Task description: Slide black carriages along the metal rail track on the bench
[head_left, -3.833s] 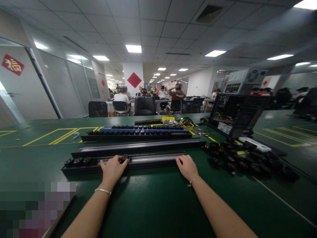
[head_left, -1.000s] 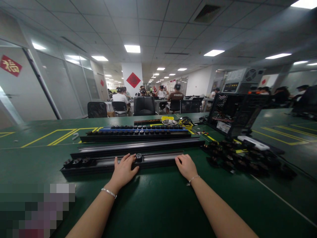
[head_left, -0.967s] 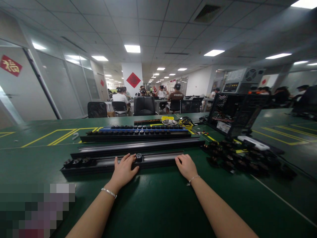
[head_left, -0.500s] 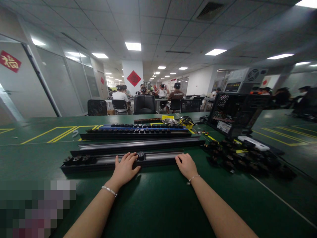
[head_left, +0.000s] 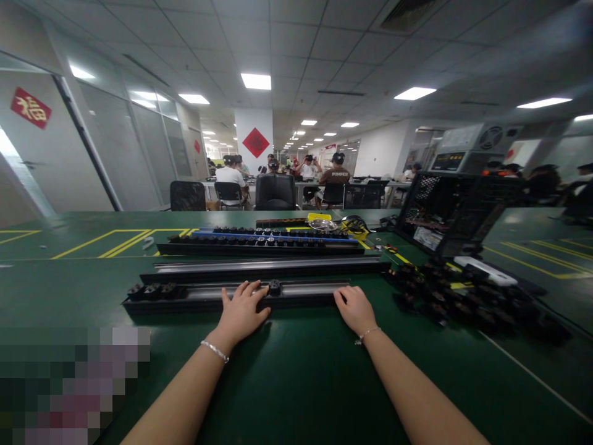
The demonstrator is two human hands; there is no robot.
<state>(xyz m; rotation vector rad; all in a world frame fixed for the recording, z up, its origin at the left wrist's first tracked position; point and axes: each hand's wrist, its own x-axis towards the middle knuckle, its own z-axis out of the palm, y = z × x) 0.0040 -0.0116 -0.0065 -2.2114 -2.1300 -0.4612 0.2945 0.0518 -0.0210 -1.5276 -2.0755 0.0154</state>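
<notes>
A long black rail with a silver channel lies across the green table just in front of me. My left hand rests on the rail with fingers spread and flat, fingertips beside a small black slider block sitting in the channel. My right hand lies at the rail's right end, fingers bent over its near edge. A short row of black blocks sits at the rail's left end.
Further rails lie parallel behind, the far ones loaded with blocks. A heap of black blocks lies to the right, behind it an open black computer case. People sit at desks far back.
My left hand has slid rightwards along the rail, and the single black block has moved right with it. My right hand has stayed at the rail's right end.
</notes>
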